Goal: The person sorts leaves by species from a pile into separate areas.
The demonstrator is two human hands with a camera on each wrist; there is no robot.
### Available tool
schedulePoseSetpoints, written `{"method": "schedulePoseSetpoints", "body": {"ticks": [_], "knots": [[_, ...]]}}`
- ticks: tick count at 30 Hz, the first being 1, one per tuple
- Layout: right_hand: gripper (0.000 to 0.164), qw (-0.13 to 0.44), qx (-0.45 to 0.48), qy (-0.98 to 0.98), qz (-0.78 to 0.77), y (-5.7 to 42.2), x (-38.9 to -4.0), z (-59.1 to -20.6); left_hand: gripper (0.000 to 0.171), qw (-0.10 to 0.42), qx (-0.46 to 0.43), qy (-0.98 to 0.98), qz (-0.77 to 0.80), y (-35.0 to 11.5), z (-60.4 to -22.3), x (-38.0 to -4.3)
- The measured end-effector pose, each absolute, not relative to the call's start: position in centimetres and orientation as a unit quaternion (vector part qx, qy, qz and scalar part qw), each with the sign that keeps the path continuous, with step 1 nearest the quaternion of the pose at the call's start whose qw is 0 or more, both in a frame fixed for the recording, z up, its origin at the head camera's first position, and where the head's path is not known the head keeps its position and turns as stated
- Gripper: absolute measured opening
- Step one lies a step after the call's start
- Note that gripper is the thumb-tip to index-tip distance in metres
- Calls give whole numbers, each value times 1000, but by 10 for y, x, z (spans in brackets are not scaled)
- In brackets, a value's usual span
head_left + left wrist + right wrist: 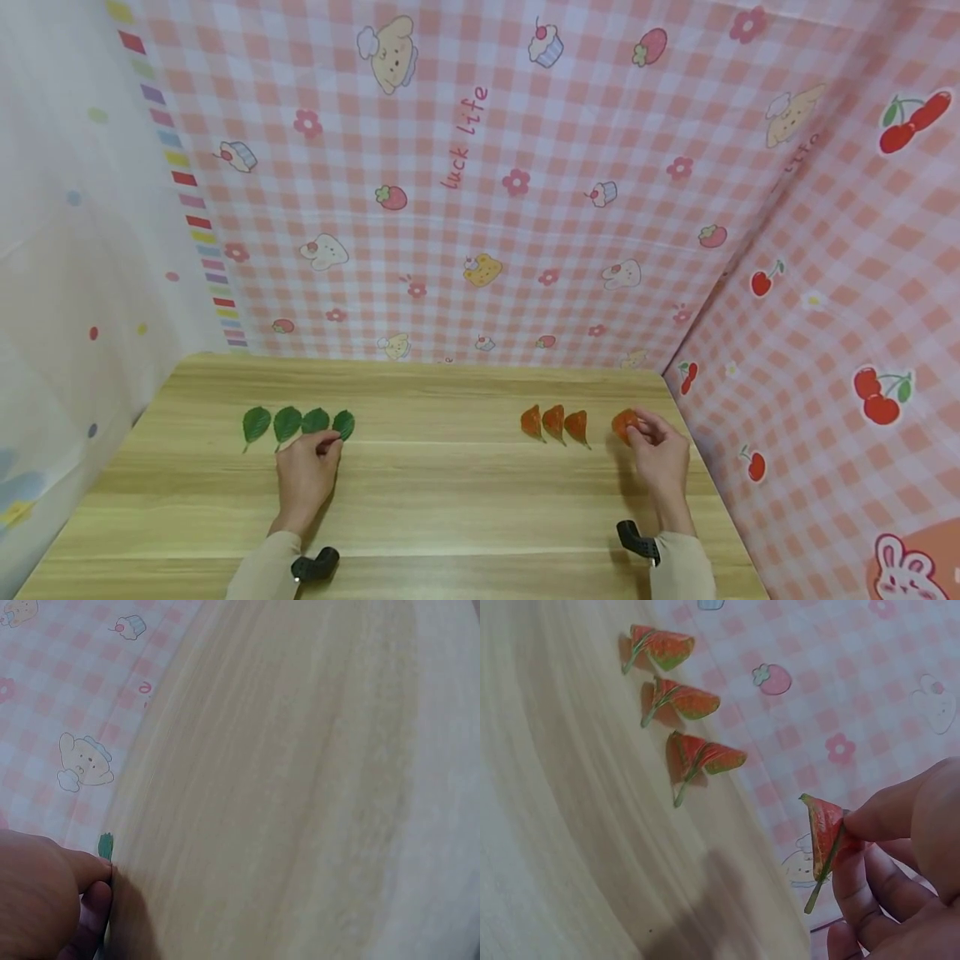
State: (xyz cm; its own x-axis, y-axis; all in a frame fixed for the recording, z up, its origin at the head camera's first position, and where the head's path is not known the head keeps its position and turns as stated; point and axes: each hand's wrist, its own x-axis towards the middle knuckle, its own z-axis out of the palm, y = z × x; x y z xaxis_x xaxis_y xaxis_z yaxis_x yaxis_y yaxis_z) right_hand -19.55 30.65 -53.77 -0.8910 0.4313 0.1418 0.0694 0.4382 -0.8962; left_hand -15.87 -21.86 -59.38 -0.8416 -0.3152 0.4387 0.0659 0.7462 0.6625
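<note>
On the table's left side my left hand [308, 471] pinches the lower end of a small green leaf [343, 424] at the right end of a row. The leaf's green top also shows past the fingertips in the left wrist view [106, 845]. Three larger green leaves [257, 423] lie to its left, the nearest partly covered by the hand. At the right, my right hand [660, 454] holds an orange-red leaf [826, 838] between thumb and fingers, raised off the table, its stem pointing down. Three curled orange-red leaves [553, 422] lie in a row to its left.
The wooden table [450, 500] meets a pink checked cloth [465, 300] at the back. Another patterned cloth [817, 333] stands close beyond my right hand, and a white one [97, 275] hangs at the left. Black wrist devices [317, 565] sit on both sleeves.
</note>
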Motion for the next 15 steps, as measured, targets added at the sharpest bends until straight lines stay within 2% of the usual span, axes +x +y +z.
{"method": "schedulePoseSetpoints", "body": {"ticks": [15], "knots": [[31, 71, -123, -836, 530, 303, -212, -556, 7, 264, 73, -892, -359, -219, -590, -157]]}}
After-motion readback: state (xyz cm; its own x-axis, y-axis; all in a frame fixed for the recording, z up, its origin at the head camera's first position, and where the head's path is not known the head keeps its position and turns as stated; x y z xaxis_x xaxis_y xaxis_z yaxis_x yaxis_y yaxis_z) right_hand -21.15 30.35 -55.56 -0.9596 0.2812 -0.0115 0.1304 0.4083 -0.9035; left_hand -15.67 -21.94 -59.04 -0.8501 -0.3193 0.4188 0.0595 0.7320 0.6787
